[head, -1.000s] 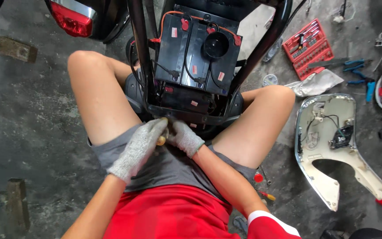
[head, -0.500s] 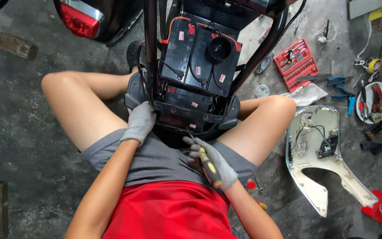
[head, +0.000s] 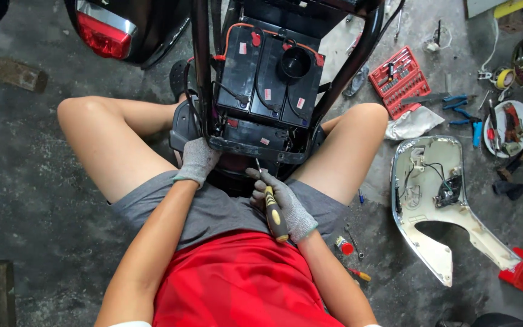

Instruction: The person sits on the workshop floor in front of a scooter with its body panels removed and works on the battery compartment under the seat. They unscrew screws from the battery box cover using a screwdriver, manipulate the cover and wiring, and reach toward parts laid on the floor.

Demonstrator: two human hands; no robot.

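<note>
I sit on the concrete floor with my bare knees spread around the rear of a stripped scooter frame [head: 213, 91] that holds black batteries [head: 267, 72] with orange wires. My left hand [head: 198, 160], in a grey knit glove, rests on the black lower frame edge just left of centre. My right hand [head: 282, 203], also gloved, grips a yellow-and-black screwdriver [head: 273, 212]. Its thin metal shaft points up at the underside of the frame's bottom bar [head: 255, 148].
A white scooter body panel [head: 449, 206] lies on the floor at my right. Beyond it are a red socket set [head: 402, 79], blue pliers [head: 464, 112], a plate of small tools [head: 506, 127] and tape rolls. A red tail light [head: 104, 36] shows upper left. Small drivers [head: 352, 254] lie by my right thigh.
My hands, joined at the frame's bottom a second ago, have separated. The left went up to the frame edge; the right drew back, then brought the screwdriver tip up to the bottom bar.
</note>
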